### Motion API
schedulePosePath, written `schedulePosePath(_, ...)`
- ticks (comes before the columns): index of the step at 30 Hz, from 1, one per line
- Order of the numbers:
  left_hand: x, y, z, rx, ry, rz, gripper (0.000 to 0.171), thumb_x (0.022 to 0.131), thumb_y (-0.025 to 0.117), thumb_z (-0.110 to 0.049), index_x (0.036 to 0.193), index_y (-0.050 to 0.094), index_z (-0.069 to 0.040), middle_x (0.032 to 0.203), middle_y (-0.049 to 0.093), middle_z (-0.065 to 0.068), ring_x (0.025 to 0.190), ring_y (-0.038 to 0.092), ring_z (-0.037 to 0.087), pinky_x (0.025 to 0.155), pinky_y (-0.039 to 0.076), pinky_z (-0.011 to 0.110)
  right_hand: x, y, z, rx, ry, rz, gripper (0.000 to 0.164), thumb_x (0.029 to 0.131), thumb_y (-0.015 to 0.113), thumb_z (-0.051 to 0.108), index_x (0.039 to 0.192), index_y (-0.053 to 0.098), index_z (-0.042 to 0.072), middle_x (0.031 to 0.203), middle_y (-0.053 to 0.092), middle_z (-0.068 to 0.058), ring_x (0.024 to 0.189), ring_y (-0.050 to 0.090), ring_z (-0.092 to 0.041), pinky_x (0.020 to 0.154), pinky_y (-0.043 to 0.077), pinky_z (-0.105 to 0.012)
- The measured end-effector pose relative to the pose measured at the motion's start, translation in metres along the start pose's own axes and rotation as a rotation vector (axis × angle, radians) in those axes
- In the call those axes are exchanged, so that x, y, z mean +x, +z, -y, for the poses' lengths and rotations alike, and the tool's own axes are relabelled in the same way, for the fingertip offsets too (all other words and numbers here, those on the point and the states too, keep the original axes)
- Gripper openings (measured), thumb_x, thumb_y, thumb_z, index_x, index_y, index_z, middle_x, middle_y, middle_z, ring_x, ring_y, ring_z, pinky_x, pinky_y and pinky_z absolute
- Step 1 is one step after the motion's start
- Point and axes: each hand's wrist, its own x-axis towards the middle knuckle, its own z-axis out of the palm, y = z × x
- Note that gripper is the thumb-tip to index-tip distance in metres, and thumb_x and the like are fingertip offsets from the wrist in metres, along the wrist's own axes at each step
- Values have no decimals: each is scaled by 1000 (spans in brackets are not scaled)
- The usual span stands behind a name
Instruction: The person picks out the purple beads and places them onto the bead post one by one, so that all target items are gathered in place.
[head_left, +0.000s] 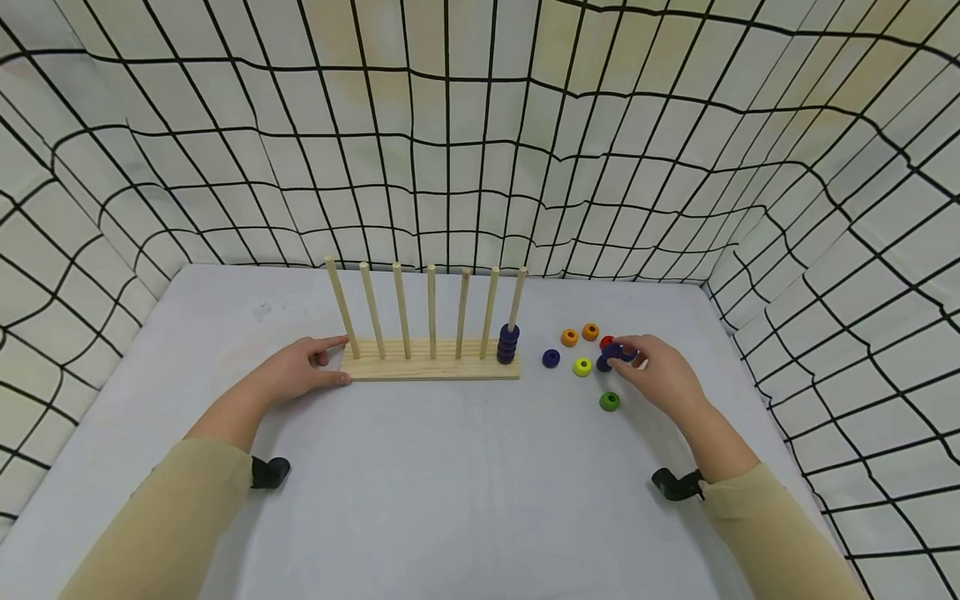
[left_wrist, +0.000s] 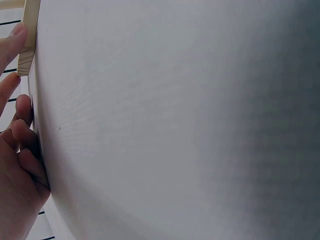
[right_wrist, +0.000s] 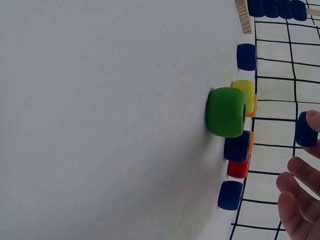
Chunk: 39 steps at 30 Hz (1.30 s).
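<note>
At the left end of a wooden peg board (head_left: 420, 372), my left hand (head_left: 303, 368) holds the board between thumb and index finger, with the other fingers curled below. Several upright pegs stand on it, and the rightmost carries a stack of dark blue beads (head_left: 507, 344). My right hand (head_left: 662, 375) pinches a blue bead (right_wrist: 306, 130) between thumb and finger, raised over the table. Under and around that hand lie a red bead (right_wrist: 238, 168), a blue bead (right_wrist: 230, 195) and another blue bead (right_wrist: 237, 146); the hand partly covers them in the head view.
Loose on the white table (head_left: 420, 483) are a green bead (head_left: 610, 402), a yellow bead (head_left: 582, 367), a blue bead (head_left: 551, 358) and two orange beads, one orange bead (head_left: 569, 337) nearer the board. Black netting (head_left: 450, 133) over white sheeting surrounds the back and sides.
</note>
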Motion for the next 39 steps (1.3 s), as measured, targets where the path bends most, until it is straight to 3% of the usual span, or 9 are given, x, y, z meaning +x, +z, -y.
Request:
schedulePosePath(20, 0, 0, -1, 8, -1, -1, 86, 85, 76, -48, 153, 39, -10, 101, 44, 12, 92, 43, 27, 75, 34, 40, 5, 5, 20, 41, -24, -51, 42, 96, 67, 34, 131, 63, 12, 113, 63, -10, 98, 57, -25, 74, 48, -39)
schedulePosePath(31, 1, 2, 0, 5, -3, -3, 86, 85, 76, -49, 153, 39, -12, 101, 44, 11, 93, 42, 26, 75, 33, 40, 7, 3, 30, 56, -39, -81, 47, 95, 67, 38, 136, 61, 13, 120, 62, -12, 103, 59, -29, 83, 50, -46)
schedulePosePath(39, -1, 1, -1, 2, 2, -5, 85, 84, 76, -49, 152, 40, -11, 100, 44, 11, 91, 42, 26, 75, 33, 40, 9, 3, 39, 81, -42, -81, 45, 96, 67, 37, 135, 61, 15, 117, 63, -12, 103, 58, -30, 81, 48, -43)
